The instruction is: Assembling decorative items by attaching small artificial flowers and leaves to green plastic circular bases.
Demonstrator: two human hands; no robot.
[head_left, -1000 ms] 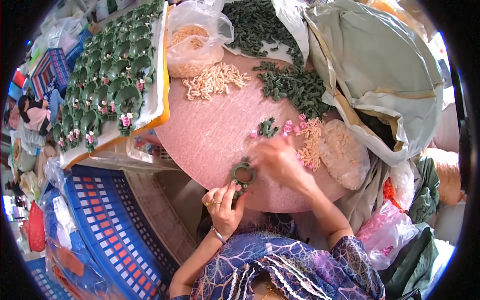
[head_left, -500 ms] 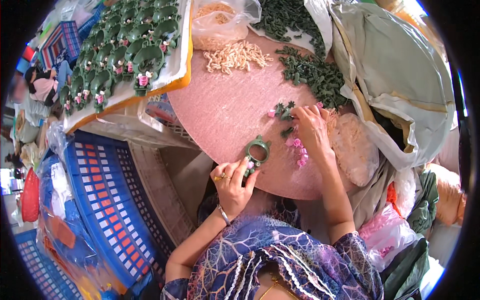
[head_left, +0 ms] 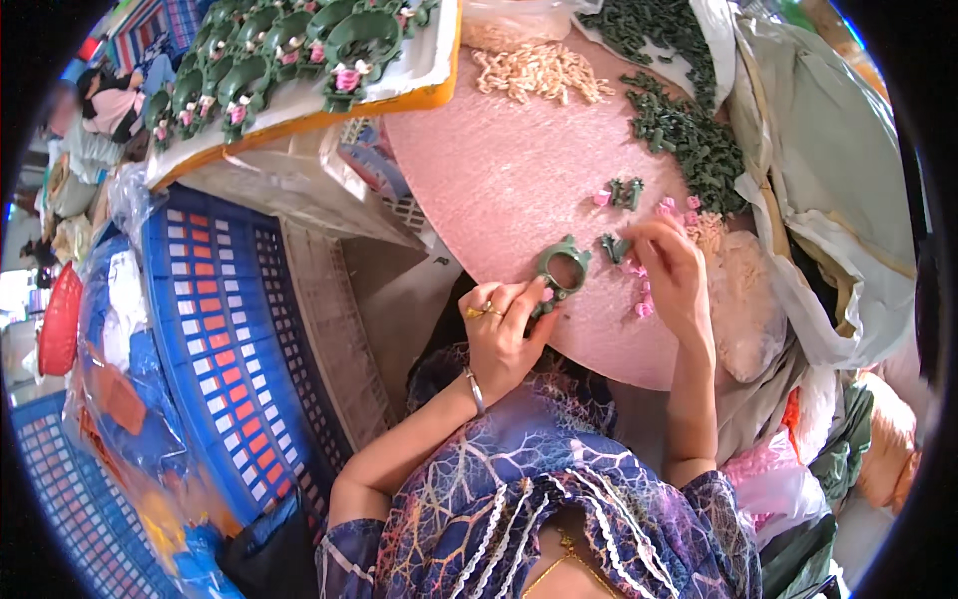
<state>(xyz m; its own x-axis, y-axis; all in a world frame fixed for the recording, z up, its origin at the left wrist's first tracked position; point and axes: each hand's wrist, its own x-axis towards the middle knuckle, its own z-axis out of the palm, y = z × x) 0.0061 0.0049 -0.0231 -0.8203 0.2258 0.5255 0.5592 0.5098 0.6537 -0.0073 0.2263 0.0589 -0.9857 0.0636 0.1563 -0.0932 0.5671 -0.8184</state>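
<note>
"Now, which hand differs from half a second earlier?"

"Chiefly the right hand (head_left: 679, 275). Earlier, its fingertips reach to the green cluster (head_left: 626, 193); at this moment they lie nearer the wearer, close beside a lone green sprig (head_left: 610, 248) on the table (head_left: 479, 190)."

"Is the sprig pinched?"

"One cannot tell. The fingers are bent and drawn in toward the thumb, but contact is not resolved."

"And the left hand (head_left: 504, 329)?"

"Unchanged in grip: thumb and fingers pinch the lower end of the green frame (head_left: 546, 263), a pink bit showing at the fingertips. The ring stands above the table's near edge, left of the sprig and apart from it."

"What does the shift signify?"

"Apparently, attention passes from cluster to single sprig, with the frame held ready. Pink flowers (head_left: 644, 307) lie below the right fingertips; the tray (head_left: 399, 107) at upper left bears similar frames with pink flowers attached."
</note>
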